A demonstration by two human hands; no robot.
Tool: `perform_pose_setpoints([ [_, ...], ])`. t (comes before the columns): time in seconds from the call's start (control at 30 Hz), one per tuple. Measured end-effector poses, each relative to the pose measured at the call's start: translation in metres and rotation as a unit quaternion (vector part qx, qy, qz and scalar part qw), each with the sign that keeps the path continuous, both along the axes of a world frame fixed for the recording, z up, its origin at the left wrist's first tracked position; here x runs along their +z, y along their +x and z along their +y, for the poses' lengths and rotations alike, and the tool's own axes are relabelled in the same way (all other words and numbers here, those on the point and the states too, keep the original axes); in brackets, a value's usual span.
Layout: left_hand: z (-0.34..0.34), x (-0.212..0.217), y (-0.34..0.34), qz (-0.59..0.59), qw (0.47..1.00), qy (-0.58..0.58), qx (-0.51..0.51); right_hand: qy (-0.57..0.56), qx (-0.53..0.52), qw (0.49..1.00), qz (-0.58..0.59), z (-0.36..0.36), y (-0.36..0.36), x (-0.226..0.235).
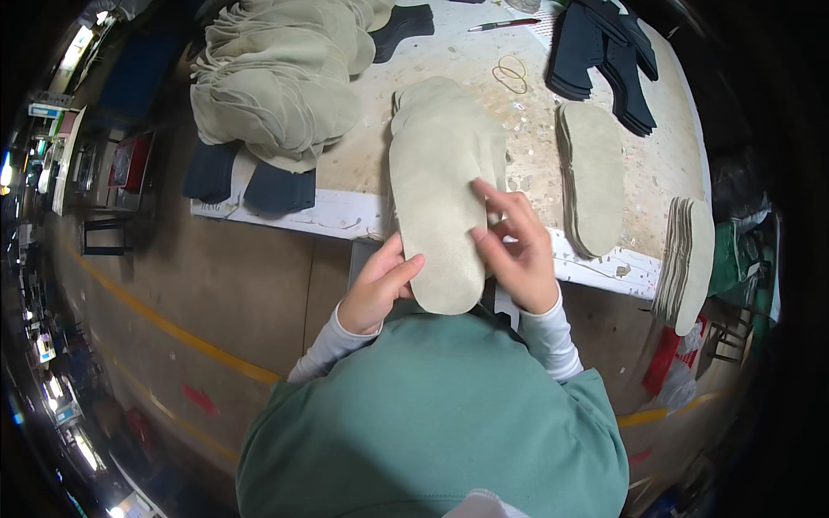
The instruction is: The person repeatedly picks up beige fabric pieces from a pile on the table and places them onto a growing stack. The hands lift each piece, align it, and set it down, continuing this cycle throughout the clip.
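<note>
I am watching both hands working a stack of beige insole cut-outs (pixel 436 186) held at the near edge of the worktable (pixel 363 164). The left hand (pixel 377 289) is gripping the stack's near end, fingers curled round its rim; the right hand (pixel 515 250) is pinching at the right edge, fingertips close together, apparently peeling or counting off the top piece. I judge the step as separating or squaring single pieces, so the next move is asking for a light pinch that is lifting one layer only. To the right another beige insole stack (pixel 594 177) is lying flat; a third (pixel 688 259) is hanging over the table's near right corner. Far right, dark cut-outs (pixel 604 56); far left, a heap of beige fabric pieces (pixel 276 78); rubber bands (pixel 511 73) and a pen (pixel 503 25) far off. Brown floor (pixel 216 285) with a yellow line (pixel 164 324) at left.
</note>
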State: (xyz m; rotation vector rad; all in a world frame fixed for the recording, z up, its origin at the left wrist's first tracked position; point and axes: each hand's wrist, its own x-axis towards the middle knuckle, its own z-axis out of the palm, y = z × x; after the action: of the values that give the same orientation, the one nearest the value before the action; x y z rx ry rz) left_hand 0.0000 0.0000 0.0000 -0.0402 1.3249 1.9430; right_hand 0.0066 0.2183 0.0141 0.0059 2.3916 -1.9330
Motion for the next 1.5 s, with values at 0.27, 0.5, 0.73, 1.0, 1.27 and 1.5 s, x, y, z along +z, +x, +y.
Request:
perform_pose_setpoints([
  [0.27,0.021,0.021,-0.004,-0.004,0.968,0.036,-0.249,0.082,0.114,0.99,0.034,0.03,-0.016,0.028],
  [0.5,0.006,0.026,-0.019,0.135,0.985,-0.024,-0.107,0.18,0.065,0.957,0.219,0.085,-0.033,0.046],
  [0.73,-0.005,0.009,-0.025,0.123,0.992,-0.033,-0.001,0.043,-0.159,0.973,0.161,0.145,-0.019,-0.014],
  [1.0,-0.004,0.006,-0.026,0.132,0.991,-0.026,0.008,0.07,-0.208,0.966,0.139,0.154,-0.001,-0.043],
  [1.27,-0.002,-0.004,-0.03,0.12,0.992,-0.041,0.001,0.143,-0.127,0.976,0.107,0.173,-0.029,-0.028],
  [1.5,-0.002,-0.005,-0.026,0.111,0.993,-0.041,0.017,0.071,-0.138,0.983,0.096,0.17,-0.026,-0.026],
])
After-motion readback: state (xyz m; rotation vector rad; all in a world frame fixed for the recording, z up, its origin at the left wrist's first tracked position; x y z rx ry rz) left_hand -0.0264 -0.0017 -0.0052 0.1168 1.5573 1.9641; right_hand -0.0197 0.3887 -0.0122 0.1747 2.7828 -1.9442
